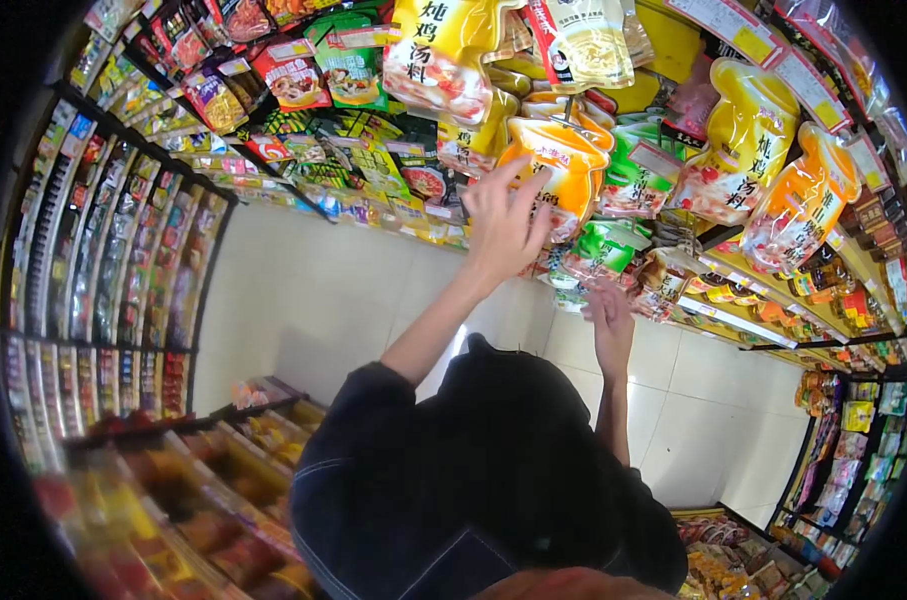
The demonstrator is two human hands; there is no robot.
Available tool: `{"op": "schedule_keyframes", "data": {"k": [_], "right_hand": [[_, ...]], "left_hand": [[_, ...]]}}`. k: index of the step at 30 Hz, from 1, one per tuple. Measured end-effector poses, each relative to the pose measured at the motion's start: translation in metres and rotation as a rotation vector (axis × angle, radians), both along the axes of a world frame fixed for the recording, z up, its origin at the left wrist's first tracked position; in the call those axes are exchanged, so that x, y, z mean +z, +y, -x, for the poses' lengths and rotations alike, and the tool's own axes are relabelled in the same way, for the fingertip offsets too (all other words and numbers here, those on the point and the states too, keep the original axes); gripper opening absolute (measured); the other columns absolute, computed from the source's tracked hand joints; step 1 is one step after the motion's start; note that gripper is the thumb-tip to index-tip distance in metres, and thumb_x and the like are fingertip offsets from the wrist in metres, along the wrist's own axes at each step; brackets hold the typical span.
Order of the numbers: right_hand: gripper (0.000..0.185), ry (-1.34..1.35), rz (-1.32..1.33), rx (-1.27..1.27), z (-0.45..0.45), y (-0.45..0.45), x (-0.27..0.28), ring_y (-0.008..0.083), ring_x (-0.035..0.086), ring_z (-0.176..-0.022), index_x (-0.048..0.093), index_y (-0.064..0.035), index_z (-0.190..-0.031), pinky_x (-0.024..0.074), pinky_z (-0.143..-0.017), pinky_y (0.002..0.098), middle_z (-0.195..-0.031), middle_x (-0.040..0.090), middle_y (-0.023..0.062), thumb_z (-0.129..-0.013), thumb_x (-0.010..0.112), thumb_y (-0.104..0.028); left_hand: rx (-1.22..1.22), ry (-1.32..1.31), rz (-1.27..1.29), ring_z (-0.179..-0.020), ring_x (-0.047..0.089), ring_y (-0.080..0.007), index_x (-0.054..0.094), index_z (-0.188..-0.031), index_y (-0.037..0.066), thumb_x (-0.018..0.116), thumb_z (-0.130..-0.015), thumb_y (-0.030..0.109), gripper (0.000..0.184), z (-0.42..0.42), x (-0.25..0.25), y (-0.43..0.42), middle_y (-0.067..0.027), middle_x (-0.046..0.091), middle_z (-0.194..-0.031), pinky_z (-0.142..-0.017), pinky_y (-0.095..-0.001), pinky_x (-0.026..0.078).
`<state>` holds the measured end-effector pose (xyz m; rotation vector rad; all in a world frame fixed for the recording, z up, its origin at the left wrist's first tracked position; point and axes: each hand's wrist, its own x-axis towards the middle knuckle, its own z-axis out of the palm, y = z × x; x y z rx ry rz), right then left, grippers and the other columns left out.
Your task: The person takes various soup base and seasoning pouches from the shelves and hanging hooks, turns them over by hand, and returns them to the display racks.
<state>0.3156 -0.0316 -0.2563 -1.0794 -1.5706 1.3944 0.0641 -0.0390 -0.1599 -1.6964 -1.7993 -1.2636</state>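
Note:
My left hand [505, 222] is raised to the hanging display, its fingers spread over the lower left of an orange soup-seasoning packet [565, 165]. The fingertips overlap the packet's front, and I see no grip around it. Lower and to the right is my right hand [610, 318], fingers stretched upward and slightly blurred, with nothing visible in it. It is nearest to a green-and-white packet [605, 245] and a brown packet [663, 280]. Above the orange packet hangs a large yellow soup-seasoning packet [443, 55].
More yellow packets [743, 140] and another orange packet [801, 200] hang on the right. Shelves of goods [103, 250] line the left side, and bins [213, 490] stand at lower left. Pale tiled floor [303, 270] shows between the shelves. Another rack [853, 450] stands at right.

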Motion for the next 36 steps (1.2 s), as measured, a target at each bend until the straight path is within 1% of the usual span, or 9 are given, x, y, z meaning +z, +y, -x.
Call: {"op": "schedule_keyframes", "data": {"k": [4,8,11,15,19,22,26,28,36], "right_hand": [[0.026,-0.074,0.168,-0.036,-0.031,-0.028,-0.039,0.0131,0.067,-0.081,0.064,-0.0028,-0.128,0.0547,-0.072,0.0279,-0.102,0.072,0.0094,-0.105,0.056,-0.011],[0.023,-0.112,0.213,-0.01,-0.032,-0.045,-0.048,0.0123,0.067,-0.079,0.067,-0.0022,-0.122,0.0552,-0.072,0.0278,-0.098,0.073,0.0075,-0.104,0.055,-0.009],[0.022,-0.131,0.144,0.071,-0.02,-0.043,-0.043,0.0142,0.069,-0.079,0.068,-0.003,-0.121,0.0562,-0.073,0.0287,-0.096,0.074,0.009,-0.102,0.056,-0.006],[0.021,-0.156,0.058,0.126,-0.008,-0.035,-0.036,0.0156,0.071,-0.079,0.068,-0.0031,-0.119,0.0565,-0.073,0.0292,-0.094,0.074,0.0102,-0.101,0.057,-0.004],[0.02,-0.157,0.042,0.13,-0.004,-0.034,-0.035,0.015,0.07,-0.077,0.069,-0.0024,-0.117,0.0559,-0.072,0.0289,-0.092,0.074,0.0097,-0.101,0.057,-0.004],[0.019,-0.149,0.065,0.145,-0.007,-0.036,-0.039,0.0141,0.069,-0.075,0.069,-0.0019,-0.117,0.0552,-0.071,0.0283,-0.091,0.073,0.0093,-0.101,0.057,-0.004],[0.02,-0.09,0.105,0.19,0.0,-0.032,-0.035,0.0119,0.066,-0.075,0.069,-0.002,-0.118,0.0532,-0.07,0.0265,-0.091,0.072,0.0073,-0.102,0.057,-0.005],[0.022,-0.061,0.102,0.209,0.011,-0.024,-0.021,0.011,0.063,-0.075,0.068,-0.001,-0.119,0.0511,-0.07,0.0248,-0.093,0.07,0.0063,-0.102,0.054,-0.003],[0.036,0.323,-0.123,0.234,0.093,-0.007,0.107,0.0205,0.063,-0.122,0.064,-0.0077,-0.136,0.0539,-0.094,0.0333,-0.136,0.065,0.0095,-0.1,0.065,-0.014]], "left_hand": [[-0.01,-0.077,-0.222,-0.122,0.047,-0.033,0.068,-0.117,0.009,0.069,-0.086,0.004,0.031,0.036,0.027,-0.027,-0.0154,0.055,-0.126,-0.102,-0.0435,0.04],[0.236,0.029,-0.347,-0.115,0.052,-0.0341,0.064,-0.124,0.004,0.077,-0.082,0.017,0.046,0.108,0.107,-0.004,-0.0175,0.056,-0.12,-0.105,-0.0466,0.041],[0.134,-0.124,-0.154,-0.111,0.053,-0.0318,0.061,-0.136,0.008,0.084,-0.077,0.027,0.067,0.111,0.148,0.02,-0.0179,0.055,-0.12,-0.097,-0.044,0.047],[0.25,-0.047,-0.045,-0.122,0.053,-0.0471,0.046,-0.148,0.01,0.083,-0.078,0.04,0.085,0.088,0.164,0.03,-0.0309,0.05,-0.133,-0.102,-0.0487,0.048],[0.372,-0.074,0.037,-0.116,0.056,-0.0476,0.049,-0.148,0.02,0.087,-0.071,0.035,0.088,0.076,0.193,-0.001,-0.0296,0.051,-0.129,-0.1,-0.0478,0.049],[0.441,0.0,0.093,-0.117,0.061,-0.0392,0.053,-0.146,0.012,0.084,-0.079,0.029,0.076,0.051,0.206,-0.039,-0.0246,0.058,-0.129,-0.1,-0.0437,0.05],[0.335,-0.013,0.154,-0.112,0.055,-0.0298,0.058,-0.145,0.025,0.089,-0.07,0.034,0.081,0.049,0.19,-0.069,-0.0204,0.051,-0.126,-0.085,-0.0373,0.054],[0.273,0.035,0.11,-0.119,0.048,-0.0434,0.056,-0.142,0.015,0.085,-0.074,0.031,0.075,0.05,0.169,-0.075,-0.0252,0.05,-0.123,-0.099,-0.0499,0.045],[0.221,-0.22,0.211,-0.126,0.042,-0.0475,0.049,-0.152,0.018,0.086,-0.068,0.034,0.093,-0.025,0.003,-0.12,-0.0305,0.04,-0.139,-0.108,-0.0551,0.036]]}}
